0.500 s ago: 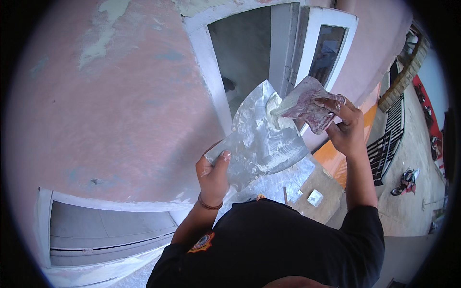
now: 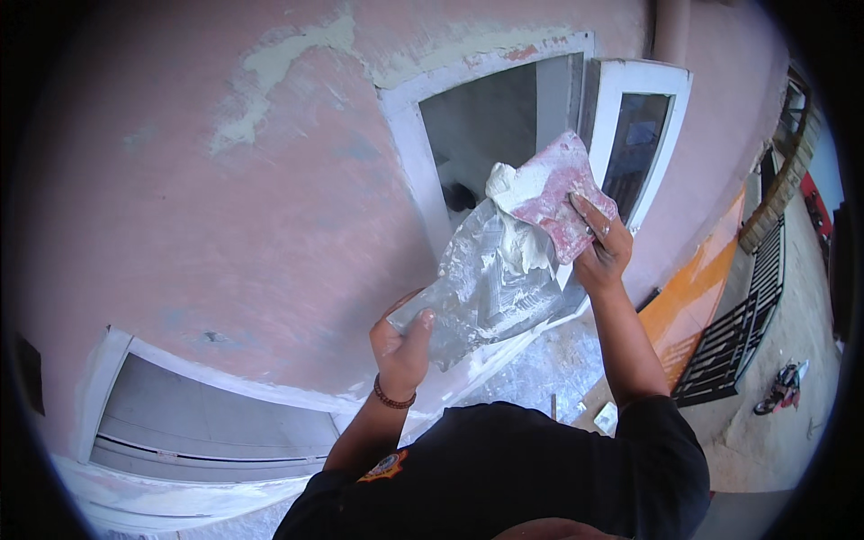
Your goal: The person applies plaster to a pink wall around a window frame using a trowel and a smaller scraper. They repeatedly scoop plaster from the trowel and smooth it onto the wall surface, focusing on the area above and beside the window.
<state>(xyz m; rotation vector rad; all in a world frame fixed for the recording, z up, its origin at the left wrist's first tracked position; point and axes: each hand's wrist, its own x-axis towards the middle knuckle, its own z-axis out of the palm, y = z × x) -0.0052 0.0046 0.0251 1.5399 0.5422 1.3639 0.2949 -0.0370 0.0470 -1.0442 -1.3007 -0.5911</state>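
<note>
My left hand [image 2: 402, 353] is closed on the narrow end of a clear, smeared putty board [image 2: 456, 317]. A soft mound of white putty [image 2: 522, 250] sits toward the board's far side. In my right hand [image 2: 605, 254] is a pink, curved-sided putty spreader [image 2: 556, 187], gripped between the thumb and fingers. A thick lump of putty clings to the spreader's left edge. The spreader is held over the far part of the board and hides some of it; whether they touch I cannot tell.
A pink wall [image 2: 297, 243] with pale filler patches fills the left. White-framed openings [image 2: 407, 135] lie ahead and at lower left, and a narrow window sash [image 2: 637, 135] stands open. An orange ledge [image 2: 697, 288], a black railing [image 2: 733, 333] and a parked motorcycle [image 2: 781, 389] are at right.
My right hand has come left and turned the spreader over the board; a thick lump of putty now shows on its edge. My left hand keeps its hold. The whole view has shifted slightly.
</note>
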